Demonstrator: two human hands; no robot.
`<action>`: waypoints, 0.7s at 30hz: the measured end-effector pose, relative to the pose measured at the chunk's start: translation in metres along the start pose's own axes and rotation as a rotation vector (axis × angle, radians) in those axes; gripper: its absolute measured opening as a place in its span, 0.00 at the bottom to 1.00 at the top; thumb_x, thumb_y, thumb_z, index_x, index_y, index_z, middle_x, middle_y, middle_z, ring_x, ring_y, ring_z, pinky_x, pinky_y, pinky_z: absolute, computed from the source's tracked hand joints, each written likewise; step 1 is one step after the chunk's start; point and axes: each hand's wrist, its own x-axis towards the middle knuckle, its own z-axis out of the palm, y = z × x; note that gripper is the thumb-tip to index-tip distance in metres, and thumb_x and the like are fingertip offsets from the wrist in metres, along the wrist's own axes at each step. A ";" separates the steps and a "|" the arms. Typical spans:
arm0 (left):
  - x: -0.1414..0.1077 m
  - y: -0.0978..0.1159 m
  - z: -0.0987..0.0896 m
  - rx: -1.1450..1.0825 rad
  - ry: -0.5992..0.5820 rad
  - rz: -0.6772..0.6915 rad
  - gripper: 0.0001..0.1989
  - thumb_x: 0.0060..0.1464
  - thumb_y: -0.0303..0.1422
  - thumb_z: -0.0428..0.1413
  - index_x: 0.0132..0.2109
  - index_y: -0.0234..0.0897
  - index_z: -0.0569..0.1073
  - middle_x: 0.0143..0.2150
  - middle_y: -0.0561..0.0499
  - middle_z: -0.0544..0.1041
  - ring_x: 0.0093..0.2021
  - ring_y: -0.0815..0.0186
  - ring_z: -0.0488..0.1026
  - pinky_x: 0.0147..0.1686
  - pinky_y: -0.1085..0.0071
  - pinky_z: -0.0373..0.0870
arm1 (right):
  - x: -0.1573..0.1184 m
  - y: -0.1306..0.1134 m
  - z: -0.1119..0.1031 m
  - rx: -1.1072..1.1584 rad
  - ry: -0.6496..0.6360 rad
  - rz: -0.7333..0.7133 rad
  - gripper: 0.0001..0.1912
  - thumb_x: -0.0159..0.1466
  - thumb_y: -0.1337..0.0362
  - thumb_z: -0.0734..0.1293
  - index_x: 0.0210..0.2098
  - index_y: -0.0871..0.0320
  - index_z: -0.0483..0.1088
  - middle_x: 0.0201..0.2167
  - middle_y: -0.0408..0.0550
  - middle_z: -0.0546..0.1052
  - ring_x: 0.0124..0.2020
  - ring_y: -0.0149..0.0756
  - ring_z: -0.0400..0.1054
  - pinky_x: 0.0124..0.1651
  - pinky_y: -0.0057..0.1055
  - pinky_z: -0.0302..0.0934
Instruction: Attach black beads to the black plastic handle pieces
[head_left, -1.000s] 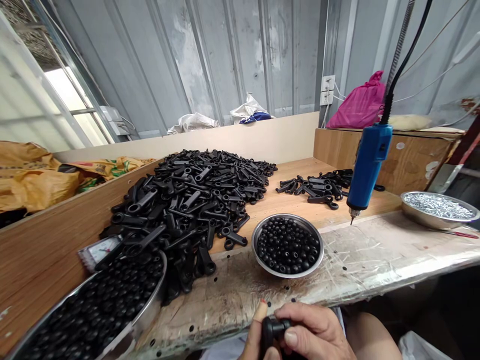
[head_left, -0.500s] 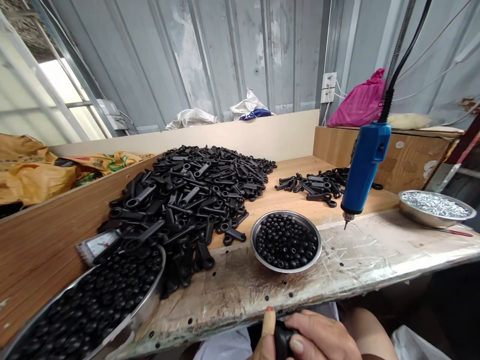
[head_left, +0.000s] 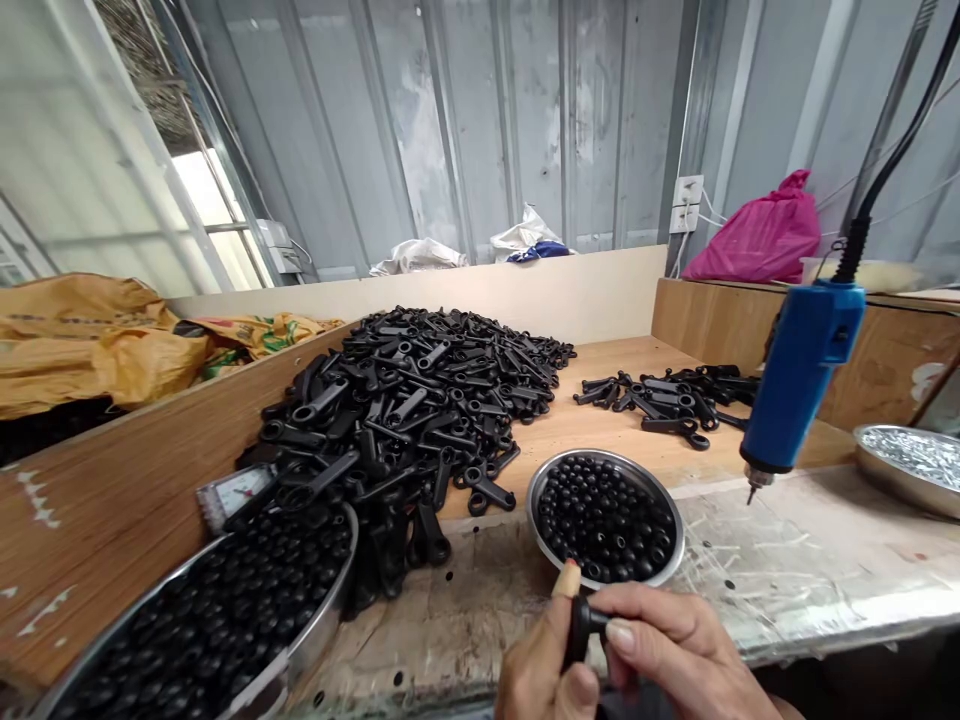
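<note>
Just in front of the small steel bowl (head_left: 534, 525) of black beads, my two hands meet over a black plastic part (head_left: 579, 630) with a rounded end and a short stem. Its lower portion is hidden by fingers. My left hand (head_left: 536, 655) is closed around the rounded end, its thumb and fingers pressed on it. A tan covering with a red tip wraps one left finger. My right hand (head_left: 679, 645) pinches the stem side between thumb and fingers. Whether this is one piece or two joined pieces, I cannot tell.
Behind the bowl rises a heap of black ring-ended levers (head_left: 420, 400); a smaller group (head_left: 675, 395) lies right. A large pan (head_left: 319, 625) of black beads stands left. The blue electric screwdriver (head_left: 802, 375) hangs at right, before a bowl (head_left: 900, 480) of metal pins.
Both hands have risen from the table's front edge toward the small bowl, still gripping the black part. The camera view has shifted, so the bench items sit farther right and slightly lower.
</note>
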 end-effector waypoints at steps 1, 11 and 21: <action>0.018 0.001 -0.011 0.075 -0.019 0.027 0.40 0.52 0.56 0.29 0.56 0.35 0.65 0.47 0.44 0.76 0.39 0.64 0.75 0.35 0.72 0.72 | 0.004 -0.009 -0.001 -0.041 0.037 -0.045 0.14 0.53 0.54 0.69 0.33 0.58 0.76 0.17 0.42 0.70 0.21 0.28 0.61 0.26 0.25 0.58; 0.131 -0.069 -0.056 0.885 -0.281 -0.020 0.24 0.42 0.16 0.41 0.43 0.33 0.72 0.48 0.40 0.73 0.54 0.46 0.59 0.47 0.48 0.54 | 0.115 -0.063 -0.037 -1.038 0.436 -0.322 0.12 0.60 0.61 0.59 0.29 0.58 0.73 0.23 0.42 0.73 0.28 0.32 0.67 0.32 0.26 0.61; 0.122 -0.074 -0.064 0.816 -0.234 -0.020 0.22 0.51 0.20 0.38 0.45 0.33 0.72 0.41 0.43 0.75 0.47 0.55 0.65 0.49 0.55 0.52 | 0.221 -0.085 -0.125 -1.405 0.676 -0.081 0.15 0.64 0.61 0.61 0.49 0.58 0.64 0.47 0.51 0.70 0.44 0.40 0.67 0.46 0.44 0.62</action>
